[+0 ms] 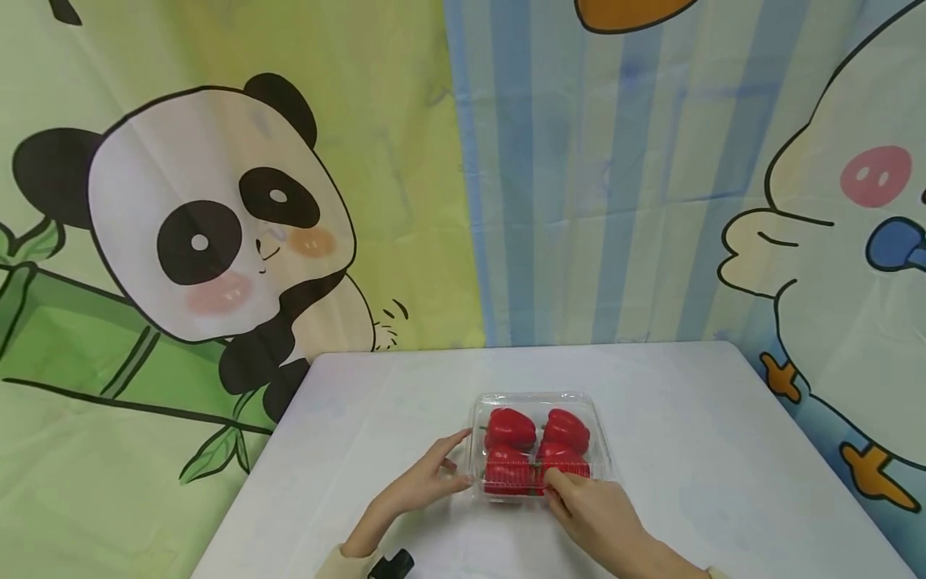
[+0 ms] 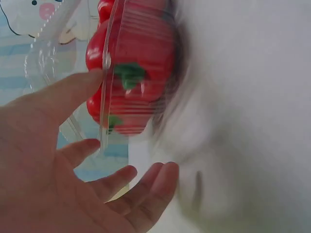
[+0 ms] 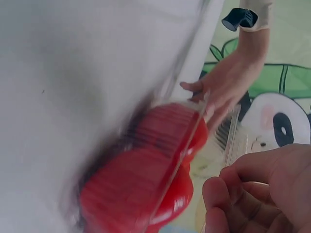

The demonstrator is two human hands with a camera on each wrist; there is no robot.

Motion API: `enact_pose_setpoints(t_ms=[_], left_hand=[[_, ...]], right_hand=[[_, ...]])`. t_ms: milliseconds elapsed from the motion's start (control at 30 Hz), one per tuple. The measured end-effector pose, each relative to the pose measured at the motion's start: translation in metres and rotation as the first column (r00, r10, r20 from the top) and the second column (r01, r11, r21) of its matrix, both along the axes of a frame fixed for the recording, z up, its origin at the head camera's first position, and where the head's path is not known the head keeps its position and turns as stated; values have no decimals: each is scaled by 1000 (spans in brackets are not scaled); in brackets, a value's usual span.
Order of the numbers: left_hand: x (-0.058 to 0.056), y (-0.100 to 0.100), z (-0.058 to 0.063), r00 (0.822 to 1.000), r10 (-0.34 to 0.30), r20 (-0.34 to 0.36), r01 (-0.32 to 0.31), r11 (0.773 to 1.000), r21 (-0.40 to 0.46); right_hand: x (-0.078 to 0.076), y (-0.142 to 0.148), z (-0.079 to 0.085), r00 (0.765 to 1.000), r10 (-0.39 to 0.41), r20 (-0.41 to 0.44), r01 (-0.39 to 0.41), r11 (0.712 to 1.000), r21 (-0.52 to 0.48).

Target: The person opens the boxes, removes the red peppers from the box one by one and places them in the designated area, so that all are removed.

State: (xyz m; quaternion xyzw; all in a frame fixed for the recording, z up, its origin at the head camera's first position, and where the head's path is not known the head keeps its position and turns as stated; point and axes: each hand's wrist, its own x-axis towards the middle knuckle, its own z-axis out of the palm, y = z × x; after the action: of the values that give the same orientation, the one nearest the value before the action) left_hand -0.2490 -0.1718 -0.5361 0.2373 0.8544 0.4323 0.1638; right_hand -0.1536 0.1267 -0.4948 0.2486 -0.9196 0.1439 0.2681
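Four glossy red bell peppers [image 1: 534, 450] fill a clear ribbed plastic clamshell box [image 1: 537, 402] at lower centre, left hand [image 1: 423, 482] spread against its side, right hand [image 1: 589, 507] pinching its front rim.

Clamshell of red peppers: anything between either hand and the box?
Nothing visible. The left hand has its thumb on the clear clamshell box at its left edge; the right hand touches the front edge. Only the bare white table surrounds it.
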Motion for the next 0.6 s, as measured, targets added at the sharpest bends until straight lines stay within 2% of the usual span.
enact_pose_setpoints(t_ms=[133,200,333,433,600], left_hand=[[-10,0,2,999,-46,-23,45,997,-55],[-17,1,4,997,-67,-32,64,994,-85],[-23,-1,6,996,-86,-30,81,987,-138],[-29,-2,10,994,-105,-20,100,982,-159],[-37,5,16,987,-160,-19,154,968,-196]], right_hand=[[4,16,9,991,-63,118,69,997,-47],[5,26,14,982,-85,169,98,993,-71],[6,39,22,960,-114,256,147,983,-114],[1,48,27,955,-124,270,166,976,-141],[-7,64,36,971,-148,189,181,969,-169]])
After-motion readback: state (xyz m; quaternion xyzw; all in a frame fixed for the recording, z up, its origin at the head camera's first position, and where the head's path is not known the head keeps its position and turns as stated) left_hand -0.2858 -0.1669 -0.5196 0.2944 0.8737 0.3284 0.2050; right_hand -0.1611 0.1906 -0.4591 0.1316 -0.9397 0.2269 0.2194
